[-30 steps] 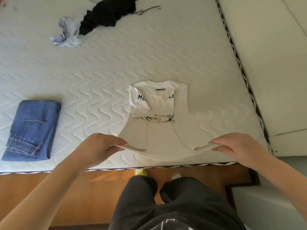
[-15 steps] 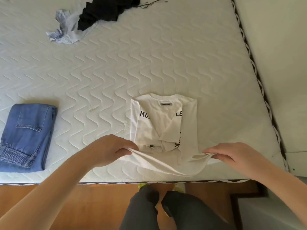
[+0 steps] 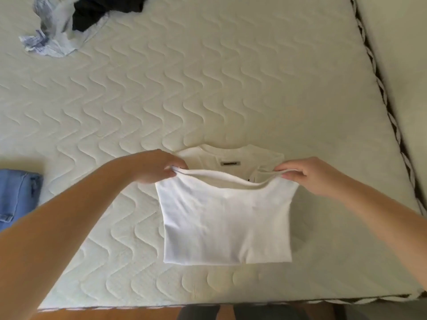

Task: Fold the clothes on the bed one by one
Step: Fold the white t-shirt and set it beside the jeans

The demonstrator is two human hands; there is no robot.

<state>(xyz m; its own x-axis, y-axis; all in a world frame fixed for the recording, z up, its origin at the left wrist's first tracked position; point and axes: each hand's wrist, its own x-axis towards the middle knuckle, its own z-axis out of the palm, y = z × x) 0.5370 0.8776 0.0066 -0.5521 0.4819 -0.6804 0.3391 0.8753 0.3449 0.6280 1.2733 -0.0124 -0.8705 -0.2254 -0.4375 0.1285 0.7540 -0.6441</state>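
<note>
A white T-shirt (image 3: 226, 218) lies on the quilted mattress (image 3: 208, 88) near its front edge, its lower half folded up over the top. The collar and a small dark label still show beyond the raised hem. My left hand (image 3: 159, 167) pinches the hem's left corner. My right hand (image 3: 302, 175) pinches the right corner. Both hold the hem slightly above the shirt, just short of the collar.
Folded blue jeans (image 3: 16, 195) lie at the left edge of the bed. A crumpled light blue garment (image 3: 49, 40) and a black garment (image 3: 104, 8) sit at the far left. The mattress's piped right edge (image 3: 379, 88) borders a pale surface.
Both hands have carried the shirt's bottom hem away from me, from the bed's front edge up over the printed chest to near the collar. The view has shifted closer over the bed.
</note>
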